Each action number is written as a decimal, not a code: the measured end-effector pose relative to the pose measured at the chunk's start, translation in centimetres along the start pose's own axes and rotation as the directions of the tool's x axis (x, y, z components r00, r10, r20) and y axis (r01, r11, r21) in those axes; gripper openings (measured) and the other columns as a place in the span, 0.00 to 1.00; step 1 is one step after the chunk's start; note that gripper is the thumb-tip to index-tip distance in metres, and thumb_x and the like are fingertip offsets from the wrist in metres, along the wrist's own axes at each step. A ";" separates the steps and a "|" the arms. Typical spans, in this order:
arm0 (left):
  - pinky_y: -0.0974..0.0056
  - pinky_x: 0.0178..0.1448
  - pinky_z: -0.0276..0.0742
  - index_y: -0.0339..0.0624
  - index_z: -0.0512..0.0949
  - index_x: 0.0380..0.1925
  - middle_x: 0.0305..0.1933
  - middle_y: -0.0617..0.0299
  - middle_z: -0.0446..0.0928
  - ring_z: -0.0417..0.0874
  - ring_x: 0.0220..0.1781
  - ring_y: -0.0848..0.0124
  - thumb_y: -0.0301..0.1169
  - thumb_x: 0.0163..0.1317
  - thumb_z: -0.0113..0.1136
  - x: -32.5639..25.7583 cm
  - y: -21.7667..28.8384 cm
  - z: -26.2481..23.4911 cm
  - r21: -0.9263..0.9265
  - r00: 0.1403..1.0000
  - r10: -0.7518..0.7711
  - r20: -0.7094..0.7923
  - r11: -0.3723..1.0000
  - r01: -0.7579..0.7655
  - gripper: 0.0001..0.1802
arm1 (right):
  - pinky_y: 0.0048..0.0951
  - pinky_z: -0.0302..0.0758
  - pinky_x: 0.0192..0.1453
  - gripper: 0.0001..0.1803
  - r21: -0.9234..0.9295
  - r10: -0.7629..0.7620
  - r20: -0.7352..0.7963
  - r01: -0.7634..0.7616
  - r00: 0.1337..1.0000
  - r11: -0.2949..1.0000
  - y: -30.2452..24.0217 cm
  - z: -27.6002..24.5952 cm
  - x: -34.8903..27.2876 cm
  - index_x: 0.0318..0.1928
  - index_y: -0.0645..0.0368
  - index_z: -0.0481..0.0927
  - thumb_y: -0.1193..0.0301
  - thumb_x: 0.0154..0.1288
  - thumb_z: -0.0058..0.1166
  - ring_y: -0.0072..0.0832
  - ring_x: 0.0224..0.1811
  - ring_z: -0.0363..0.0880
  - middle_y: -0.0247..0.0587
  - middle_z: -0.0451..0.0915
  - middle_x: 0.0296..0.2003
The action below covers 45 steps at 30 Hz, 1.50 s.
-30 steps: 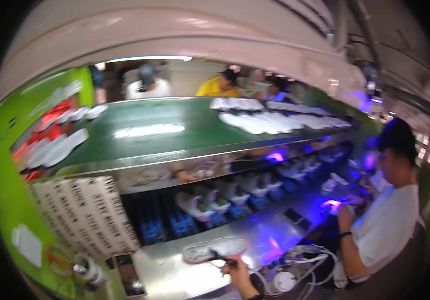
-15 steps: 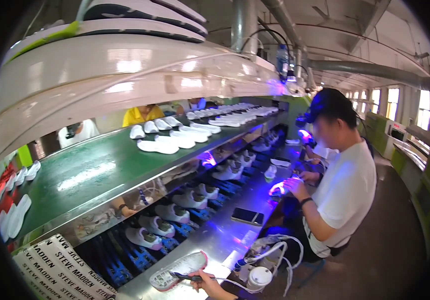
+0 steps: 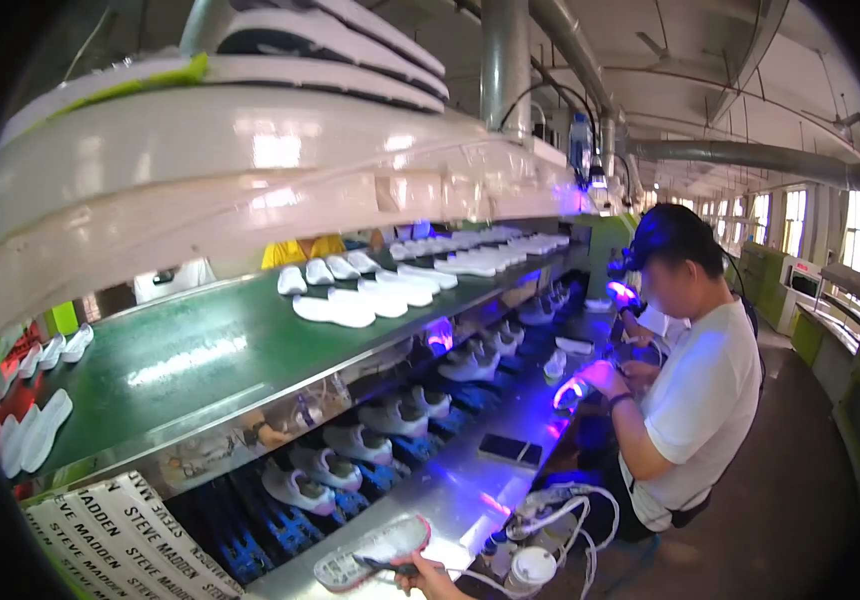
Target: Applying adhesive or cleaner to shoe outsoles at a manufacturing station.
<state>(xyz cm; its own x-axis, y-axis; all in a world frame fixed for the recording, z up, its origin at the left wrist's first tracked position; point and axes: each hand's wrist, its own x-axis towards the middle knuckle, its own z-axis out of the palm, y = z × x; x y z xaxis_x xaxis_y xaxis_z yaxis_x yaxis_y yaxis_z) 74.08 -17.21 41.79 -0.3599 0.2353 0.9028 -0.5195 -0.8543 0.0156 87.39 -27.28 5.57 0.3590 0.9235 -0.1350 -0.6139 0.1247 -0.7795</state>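
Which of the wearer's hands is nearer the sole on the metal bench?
Right. The right hand is beside the near edge of the sole, holding a dark tool whose tip reaches over it. The left hand is out of view, so its place cannot be told.

Got pale grey sole [image 3: 393,539], pink-edged, lying aslant on metal bench [image 3: 452,486]. Got slim dark tool [image 3: 382,565] too, held in right hand [image 3: 430,579], angled over sole; can't tell if touching.

Bright windows [image 3: 858,235], metal duct [image 3: 750,152], brown floor [image 3: 795,420]
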 end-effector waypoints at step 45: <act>0.58 0.49 0.65 0.37 0.78 0.33 0.33 0.55 0.73 0.69 0.40 0.58 0.32 0.66 0.38 -22.0 18.0 -27.4 0.943 0.752 -0.610 -0.251 0.020 0.331 0.18 | 0.25 0.70 0.31 0.24 0.038 -0.215 -0.170 0.225 0.962 0.974 -3.4 1.5 -0.3 0.39 0.65 0.75 0.55 0.72 0.35 0.24 0.22 0.69 0.41 0.74 0.22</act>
<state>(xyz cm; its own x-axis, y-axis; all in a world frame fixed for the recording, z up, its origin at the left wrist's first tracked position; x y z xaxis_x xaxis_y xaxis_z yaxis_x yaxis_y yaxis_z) 51.37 -25.08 10.44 -0.1483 0.8143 0.5612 0.6012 -0.3764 0.7049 88.33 -27.42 9.20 0.5971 0.7994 -0.0664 -0.5438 0.3425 -0.7661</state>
